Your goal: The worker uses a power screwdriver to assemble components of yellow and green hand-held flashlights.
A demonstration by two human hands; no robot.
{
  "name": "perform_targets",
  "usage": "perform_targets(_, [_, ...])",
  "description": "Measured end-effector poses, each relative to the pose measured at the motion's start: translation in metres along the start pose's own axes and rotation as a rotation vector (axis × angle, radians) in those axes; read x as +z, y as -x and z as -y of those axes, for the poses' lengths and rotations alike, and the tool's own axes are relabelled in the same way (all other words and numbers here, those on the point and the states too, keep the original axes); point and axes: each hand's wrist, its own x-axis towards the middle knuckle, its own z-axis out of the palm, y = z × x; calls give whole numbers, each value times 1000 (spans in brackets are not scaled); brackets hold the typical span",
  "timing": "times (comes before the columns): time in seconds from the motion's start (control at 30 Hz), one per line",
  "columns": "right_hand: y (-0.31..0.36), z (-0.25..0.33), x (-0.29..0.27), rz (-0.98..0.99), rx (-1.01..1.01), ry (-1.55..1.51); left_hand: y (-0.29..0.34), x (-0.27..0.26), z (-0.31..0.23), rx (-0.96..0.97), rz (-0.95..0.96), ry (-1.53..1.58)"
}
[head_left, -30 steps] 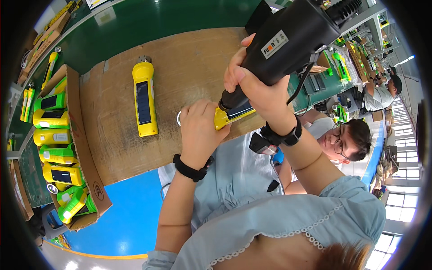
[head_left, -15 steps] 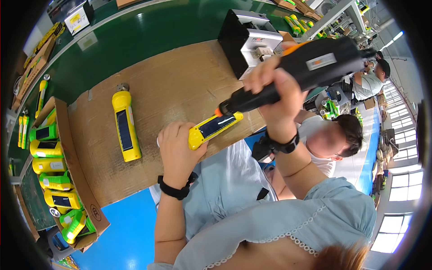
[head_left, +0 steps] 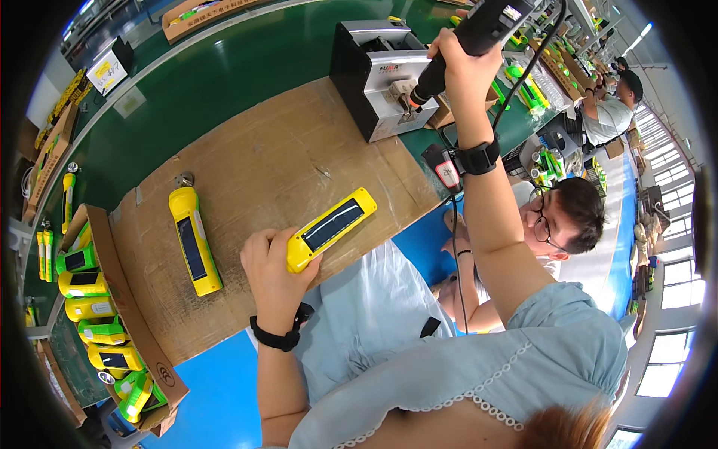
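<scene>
Resting near the front edge of a worn brown cardboard sheet (head_left: 254, 157), a long yellow plastic flashlight with a dark rectangular panel (head_left: 334, 226) lies panel up, slanting toward the sheet's right corner. The left hand (head_left: 273, 269) grips its left end (palm and fingers hide that end). The right hand (head_left: 467, 67) is well apart from it, wrapped around a black cylindrical power screwdriver (head_left: 482, 34). A small pale label marks the tool's body, too small to read. The tool's tip is at a little silver block on a black and silver box-shaped machine (head_left: 385, 86) by the sheet's right edge; whether they touch, I cannot tell. Dark lettering shows on the machine's silver front.

Nearer the sheet's left edge lies a second yellow flashlight with green trim (head_left: 194, 243). Along that edge stands an open brown cardboard box (head_left: 133, 299) of yellow and green flashlights, a round dark mark printed at its near corner. At the far edge of the green counter (head_left: 247, 63), another cardboard box (head_left: 213, 21) carries a row of printed characters.
</scene>
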Motion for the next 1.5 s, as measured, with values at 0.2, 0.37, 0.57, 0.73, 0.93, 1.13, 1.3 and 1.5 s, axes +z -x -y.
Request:
perform_targets(0.2, [1, 13, 1, 66, 290, -169, 2, 0, 1, -18, -5, 11])
perform_targets(0.37, [60, 63, -1, 211, 351, -381, 1, -3, -1, -8, -29, 25])
perform_targets(0.57, [136, 119, 35, 369, 367, -558, 5, 3, 10, 3, -55, 56])
perform_targets(0.73, [156, 124, 53, 444, 304, -608, 5, 5, 10, -1, -66, 92])
perform_targets(0.93, [167, 114, 61, 495, 282, -699, 5, 5, 11, 1, -84, 136])
perform_targets(1.13, [175, 113, 65, 507, 350, -626, 5, 6, 11, 0, -89, 148])
perform_targets(1.3, [172, 108, 67, 596, 229, -492, 6, 6, 11, -1, -81, 121])
perform_targets(1.5, [175, 112, 74, 451, 399, -505, 5, 7, 12, 24, -84, 91])
